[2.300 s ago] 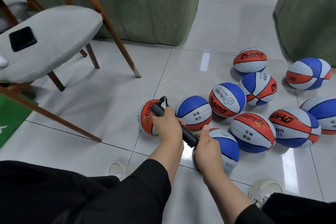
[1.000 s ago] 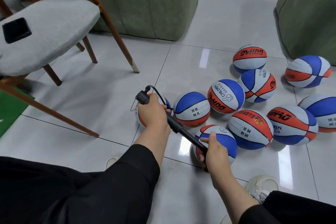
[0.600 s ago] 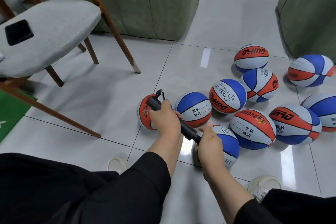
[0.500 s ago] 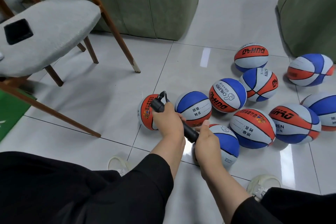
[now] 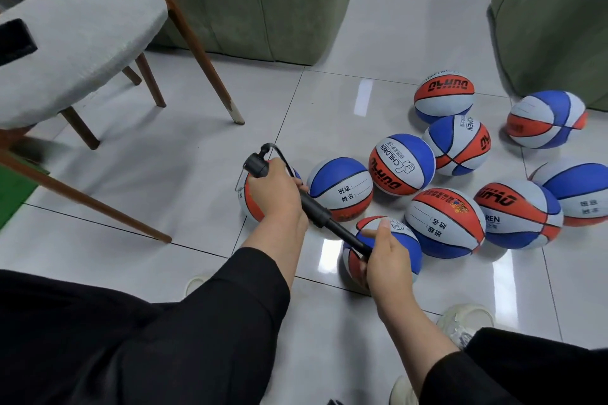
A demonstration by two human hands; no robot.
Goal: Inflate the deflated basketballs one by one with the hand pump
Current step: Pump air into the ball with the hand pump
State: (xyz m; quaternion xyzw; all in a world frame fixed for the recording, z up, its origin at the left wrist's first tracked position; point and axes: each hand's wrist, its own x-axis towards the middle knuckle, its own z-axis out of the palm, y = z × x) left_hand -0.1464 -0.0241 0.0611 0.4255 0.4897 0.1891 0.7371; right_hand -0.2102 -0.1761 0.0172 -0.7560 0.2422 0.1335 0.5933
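My left hand (image 5: 279,194) is closed around the barrel of a black hand pump (image 5: 314,205), whose front end with a thin hose (image 5: 278,153) curls down behind my hand to a red, white and blue basketball (image 5: 251,204). My right hand (image 5: 386,256) grips the pump's handle, and the rod is drawn partly out. Several more basketballs of the same colours lie on the tiles to the right, the nearest one (image 5: 404,240) just under my right hand.
A grey padded chair (image 5: 79,43) with wooden legs stands at the left, a black phone (image 5: 14,41) on its seat. A green sofa (image 5: 256,0) is behind, another green seat (image 5: 552,16) at the far right. My shoes (image 5: 467,322) rest on the tiles.
My right hand has pulled the handle back, so the pump rod is drawn out again after being pushed in half a second ago. The left hand shifted slightly up and left.
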